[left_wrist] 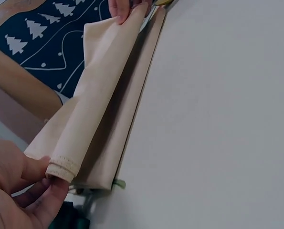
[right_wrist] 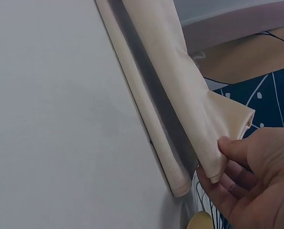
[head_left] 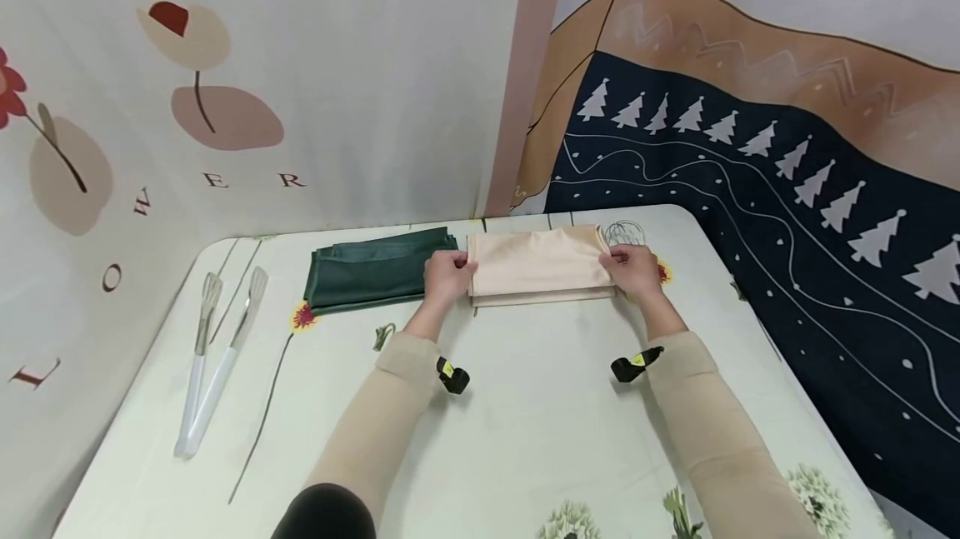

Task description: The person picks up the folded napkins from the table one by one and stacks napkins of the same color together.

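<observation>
A beige folded cloth (head_left: 540, 264) lies toward the back of the table, its upper layer lifted a little off the lower one. My left hand (head_left: 446, 276) pinches its left edge between thumb and fingers; in the left wrist view, stitching shows along the hem by the fingertips. At the opposite edge, my right hand (head_left: 636, 276) grips a corner, thumb on top and fingers beneath, as the right wrist view shows. A dark green folded cloth (head_left: 378, 268) lies just left of the beige one, partly behind my left hand.
White-handled tongs (head_left: 213, 389) with metal heads lie at the table's left. Behind my right hand sits a wire whisk (head_left: 625, 232), partly hidden. A patterned white tablecloth (head_left: 540, 414) covers the table. Printed curtains (head_left: 390, 89) hang along the back and right.
</observation>
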`<state>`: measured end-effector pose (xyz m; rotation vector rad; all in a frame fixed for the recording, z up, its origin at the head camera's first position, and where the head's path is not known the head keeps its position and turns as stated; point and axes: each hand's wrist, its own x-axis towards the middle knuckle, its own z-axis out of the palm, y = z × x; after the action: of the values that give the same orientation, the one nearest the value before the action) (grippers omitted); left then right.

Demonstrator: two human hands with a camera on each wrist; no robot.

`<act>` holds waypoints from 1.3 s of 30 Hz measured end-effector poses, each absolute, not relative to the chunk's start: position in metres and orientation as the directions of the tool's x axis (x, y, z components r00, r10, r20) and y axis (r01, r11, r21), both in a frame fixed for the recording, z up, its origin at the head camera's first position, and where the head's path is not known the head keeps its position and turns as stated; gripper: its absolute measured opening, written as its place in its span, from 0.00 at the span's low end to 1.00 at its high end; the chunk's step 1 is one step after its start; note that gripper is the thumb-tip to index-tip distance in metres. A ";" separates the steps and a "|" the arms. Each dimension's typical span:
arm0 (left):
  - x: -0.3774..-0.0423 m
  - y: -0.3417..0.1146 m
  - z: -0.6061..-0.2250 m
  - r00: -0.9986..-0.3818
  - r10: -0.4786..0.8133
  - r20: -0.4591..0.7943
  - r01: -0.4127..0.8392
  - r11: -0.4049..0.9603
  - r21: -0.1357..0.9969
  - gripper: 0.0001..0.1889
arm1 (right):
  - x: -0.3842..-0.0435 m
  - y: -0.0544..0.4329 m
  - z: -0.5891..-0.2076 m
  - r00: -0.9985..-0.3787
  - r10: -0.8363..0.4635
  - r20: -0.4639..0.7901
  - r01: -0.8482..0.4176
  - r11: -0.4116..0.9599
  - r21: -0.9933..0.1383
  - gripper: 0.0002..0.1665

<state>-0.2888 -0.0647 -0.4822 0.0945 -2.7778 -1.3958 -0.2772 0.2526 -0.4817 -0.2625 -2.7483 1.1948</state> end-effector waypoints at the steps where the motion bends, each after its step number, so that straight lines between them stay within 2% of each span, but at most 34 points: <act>1: -0.289 -0.064 -0.482 -0.998 -0.067 0.017 -0.028 0.609 0.793 0.09 | -0.278 0.253 -0.482 -0.976 0.211 0.054 0.105 0.672 -0.733 0.17; 5: -0.290 -0.060 -0.480 -0.996 -0.070 0.052 -0.005 0.639 0.769 0.08 | -0.282 0.254 -0.483 -0.976 0.207 0.061 0.098 0.675 -0.731 0.16; 13: -0.288 -0.061 -0.479 -0.996 -0.081 0.047 -0.015 0.637 0.771 0.08 | -0.283 0.250 -0.483 -0.978 0.203 0.044 0.105 0.666 -0.739 0.16; 20: -0.285 -0.068 -0.476 -0.992 -0.114 0.063 -0.021 0.615 0.788 0.10 | -0.279 0.245 -0.476 -0.968 0.224 0.111 0.095 0.741 -0.664 0.18; 28: -0.278 -0.082 -0.478 -0.991 -0.107 0.086 0.009 0.576 0.817 0.13 | -0.271 0.240 -0.470 -0.958 0.226 0.178 0.047 0.735 -0.677 0.20; 32: -0.271 -0.093 -0.480 -0.992 -0.069 0.101 0.040 0.594 0.804 0.14 | -0.262 0.238 -0.472 -0.967 0.170 0.192 -0.008 0.729 -0.684 0.20; 39: -0.253 -0.109 -0.485 -0.994 -0.023 0.103 0.067 0.619 0.782 0.17 | -0.246 0.234 -0.475 -0.980 0.062 0.190 -0.092 0.706 -0.702 0.25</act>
<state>-0.2533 -0.1091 -0.4849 -0.0372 -2.7333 -1.3273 -0.2459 0.2339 -0.4747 0.0243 -2.7140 1.1335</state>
